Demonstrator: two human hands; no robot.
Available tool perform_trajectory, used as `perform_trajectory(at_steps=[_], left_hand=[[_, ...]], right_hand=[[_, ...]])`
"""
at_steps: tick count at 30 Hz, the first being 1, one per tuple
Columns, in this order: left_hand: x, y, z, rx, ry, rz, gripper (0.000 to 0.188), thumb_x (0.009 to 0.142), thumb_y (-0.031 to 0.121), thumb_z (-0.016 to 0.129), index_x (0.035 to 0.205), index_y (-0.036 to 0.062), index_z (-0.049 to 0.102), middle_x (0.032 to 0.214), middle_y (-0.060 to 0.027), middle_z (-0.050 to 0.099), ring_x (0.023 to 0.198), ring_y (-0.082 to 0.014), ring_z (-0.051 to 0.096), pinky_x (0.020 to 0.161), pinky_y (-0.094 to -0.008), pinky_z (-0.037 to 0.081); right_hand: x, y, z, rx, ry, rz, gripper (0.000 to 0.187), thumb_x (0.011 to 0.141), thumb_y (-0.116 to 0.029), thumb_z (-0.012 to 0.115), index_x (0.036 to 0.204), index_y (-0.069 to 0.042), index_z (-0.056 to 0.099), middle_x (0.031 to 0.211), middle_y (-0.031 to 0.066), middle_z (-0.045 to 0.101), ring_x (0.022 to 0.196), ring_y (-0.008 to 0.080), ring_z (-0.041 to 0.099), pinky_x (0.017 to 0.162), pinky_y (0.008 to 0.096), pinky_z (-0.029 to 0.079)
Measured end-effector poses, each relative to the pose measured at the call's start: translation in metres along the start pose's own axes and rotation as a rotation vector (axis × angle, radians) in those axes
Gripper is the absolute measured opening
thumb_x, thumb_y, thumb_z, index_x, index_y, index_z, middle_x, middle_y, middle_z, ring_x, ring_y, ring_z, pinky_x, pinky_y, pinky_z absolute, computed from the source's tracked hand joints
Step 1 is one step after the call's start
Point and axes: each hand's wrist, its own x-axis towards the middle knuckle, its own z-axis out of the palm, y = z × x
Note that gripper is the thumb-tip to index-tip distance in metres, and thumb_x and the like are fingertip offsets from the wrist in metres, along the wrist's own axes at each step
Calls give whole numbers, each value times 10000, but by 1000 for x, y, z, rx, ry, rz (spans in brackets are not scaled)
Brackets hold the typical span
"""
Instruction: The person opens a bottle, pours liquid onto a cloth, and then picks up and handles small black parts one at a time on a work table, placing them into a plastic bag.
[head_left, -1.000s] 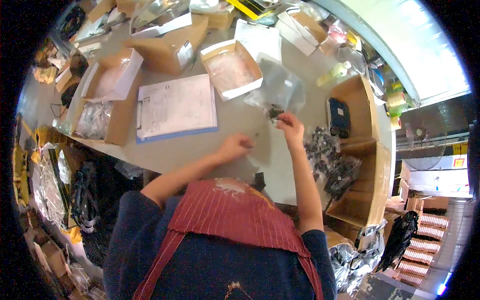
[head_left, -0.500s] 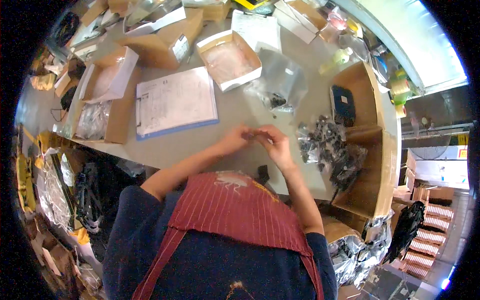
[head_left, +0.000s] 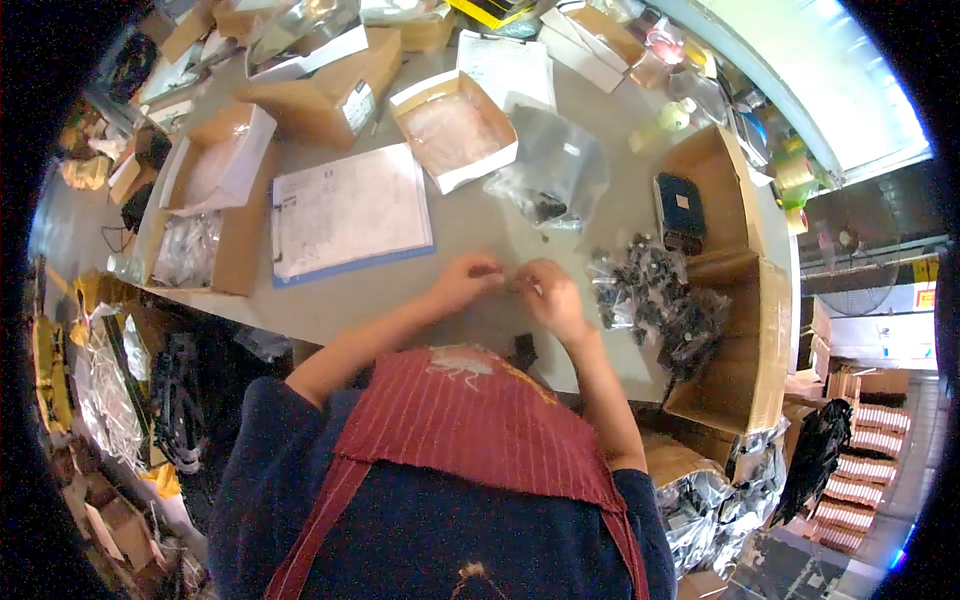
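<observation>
Above the grey tabletop (head_left: 345,305), my left hand (head_left: 466,281) has its fingers curled in a pinch. Close by on its right, a narrow gap away, is my right hand (head_left: 549,297), its fingertips also pinched together. Whatever either hand holds is too small or hidden to name. Right of my right hand lies a heap of small black parts (head_left: 652,275), some in clear plastic bags. A clear plastic bag (head_left: 570,165) with a few dark pieces inside rests beyond my hands. Near the table's front edge is a small black piece (head_left: 525,348).
A clipboard with papers (head_left: 350,215) lies to the left. Behind it stand a white-rimmed carton (head_left: 455,130) and more boxes (head_left: 245,235). An open cardboard box (head_left: 735,340) lines the right edge, with a dark flat case (head_left: 680,208) beside its wall.
My hands have drawn apart; they were touching at the fingertips over a small dark thing. The left has moved slightly left, and the view has shifted a little.
</observation>
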Motion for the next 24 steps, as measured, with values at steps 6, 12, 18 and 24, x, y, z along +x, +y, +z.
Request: perform_trajectory(at_steps=[6,12,18,24], left_hand=[[-1,14,2,122,104,105,188,867,178,680,1011,60,666,915,-83,691,839,-174,653,787,-311,507],[-3,73,-8,564,175,540,143,851,168,642,960,77,654,881,-108,666,825,-282,652,764,-377,517],[-32,81,-39,433,5,451,112,845,160,646,919,76,646,895,-129,643,843,-319,632,743,-400,508],[-72,114,-32,374,62,590,68,834,107,635,878,60,612,862,-100,613,812,-281,612,718,-381,495]], right_hand=[[4,-17,-2,156,72,208,127,828,-111,685,929,-45,646,870,120,659,809,319,655,733,408,522],[14,-31,0,328,126,165,137,871,-71,696,978,-13,634,848,78,664,769,158,653,723,308,526],[14,-69,13,293,71,112,166,860,-77,688,1013,-22,656,958,142,672,842,261,670,754,359,527],[-2,-107,12,398,89,84,46,886,-37,596,880,8,595,809,69,601,773,145,569,721,287,462]])
